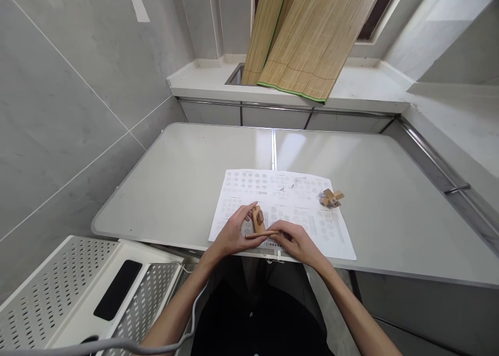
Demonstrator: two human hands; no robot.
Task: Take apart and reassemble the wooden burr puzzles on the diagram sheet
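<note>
My left hand point(233, 235) and my right hand point(297, 241) meet over the near edge of a printed instruction sheet point(280, 197). Between them they hold wooden puzzle pieces point(259, 224): one piece stands upright by my left fingers, and a flat stick lies crosswise from my left hand to my right fingers. A small assembled wooden puzzle point(331, 198) rests apart on the sheet's right edge, beyond my right hand.
The sheet lies on a white folding table point(179, 179) with a centre seam. A perforated white metal rack point(58, 283) holding a black phone point(118, 289) stands at the near left. A rolled bamboo mat point(307, 39) leans on the far counter. A grey cable point(156, 340) runs along my left arm.
</note>
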